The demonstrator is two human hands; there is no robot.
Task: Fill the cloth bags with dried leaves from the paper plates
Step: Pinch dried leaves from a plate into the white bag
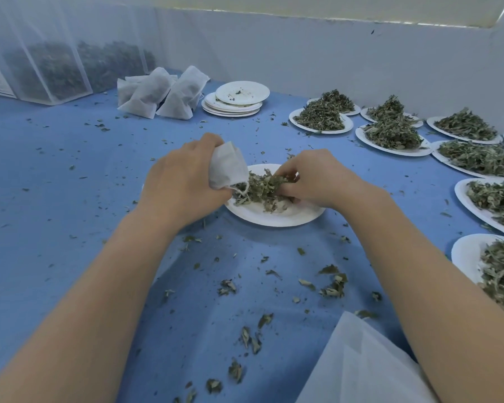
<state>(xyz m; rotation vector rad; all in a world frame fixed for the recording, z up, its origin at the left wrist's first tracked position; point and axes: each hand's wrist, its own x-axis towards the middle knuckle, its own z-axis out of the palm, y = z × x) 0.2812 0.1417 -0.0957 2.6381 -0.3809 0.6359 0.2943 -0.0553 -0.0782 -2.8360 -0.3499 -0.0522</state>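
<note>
Fingers pinching leaves beside bag

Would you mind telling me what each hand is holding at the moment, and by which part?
The left hand grips a white cloth bag around its body, mouth tilted down toward the plate. The right hand pinches a clump of dried leaves on that plate.

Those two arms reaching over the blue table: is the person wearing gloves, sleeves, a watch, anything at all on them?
Nothing is worn on them. The left hand and right hand are bare, with no gloves, rings or watch showing on the sides in view. Both forearms are uncovered all the way to the picture's lower edge; no sleeve or cuff shows.
</note>
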